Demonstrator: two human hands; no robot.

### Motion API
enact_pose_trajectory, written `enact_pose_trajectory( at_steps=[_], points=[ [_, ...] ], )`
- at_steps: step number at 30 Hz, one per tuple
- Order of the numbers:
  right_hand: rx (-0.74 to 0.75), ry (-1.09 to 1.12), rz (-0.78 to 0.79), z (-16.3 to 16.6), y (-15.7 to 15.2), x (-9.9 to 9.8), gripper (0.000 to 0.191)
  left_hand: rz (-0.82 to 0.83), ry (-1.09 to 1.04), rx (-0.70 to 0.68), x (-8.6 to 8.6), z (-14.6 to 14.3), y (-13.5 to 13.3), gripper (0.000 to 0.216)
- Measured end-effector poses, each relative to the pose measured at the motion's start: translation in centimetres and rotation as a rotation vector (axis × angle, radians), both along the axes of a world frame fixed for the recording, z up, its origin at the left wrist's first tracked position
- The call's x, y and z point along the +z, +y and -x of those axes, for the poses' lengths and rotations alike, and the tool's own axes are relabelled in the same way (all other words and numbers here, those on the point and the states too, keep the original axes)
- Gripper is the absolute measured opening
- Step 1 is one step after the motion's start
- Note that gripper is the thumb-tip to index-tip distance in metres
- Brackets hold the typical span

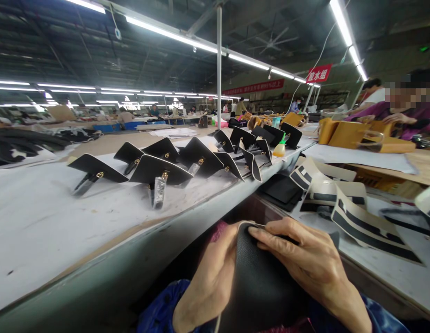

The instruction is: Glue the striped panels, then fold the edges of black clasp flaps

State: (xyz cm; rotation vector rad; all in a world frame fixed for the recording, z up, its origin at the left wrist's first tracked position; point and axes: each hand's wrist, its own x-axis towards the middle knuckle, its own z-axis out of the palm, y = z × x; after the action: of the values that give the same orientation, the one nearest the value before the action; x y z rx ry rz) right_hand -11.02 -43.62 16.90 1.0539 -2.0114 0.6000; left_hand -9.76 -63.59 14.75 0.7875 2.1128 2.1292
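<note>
Both my hands hold a black leather piece [259, 286] low in front of me, below the table edge. My left hand [209, 282] grips its left side. My right hand [312, 263] lies over its top right, fingers pressing along the folded upper edge. On the white-covered table [37, 231] to the left stand several black leather flaps with gold clasps [159, 169], propped up in a row that runs away from me.
A small glue bottle with a green cap [280, 148] stands by the far flaps. White pieces with black stripes [367, 222] lie on the right bench. Yellow bags [346, 134] sit further back, where another person [409, 111] works. A metal pole [219, 69] rises behind the table.
</note>
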Motion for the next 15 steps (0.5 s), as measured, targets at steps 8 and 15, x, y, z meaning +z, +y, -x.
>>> enact_pose_trajectory(
  at_steps=[8, 15],
  points=[
    [-0.011, -0.046, 0.001, -0.09, -0.20, -0.01, 0.033, -0.006, -0.011, 0.008, 0.40, 0.61, 0.01, 0.048],
    [-0.061, -0.034, -0.016, -0.21, -0.97, -0.31, 0.025, 0.131, 0.097, 0.060, 0.59, 0.86, 0.12, 0.023]
  ],
)
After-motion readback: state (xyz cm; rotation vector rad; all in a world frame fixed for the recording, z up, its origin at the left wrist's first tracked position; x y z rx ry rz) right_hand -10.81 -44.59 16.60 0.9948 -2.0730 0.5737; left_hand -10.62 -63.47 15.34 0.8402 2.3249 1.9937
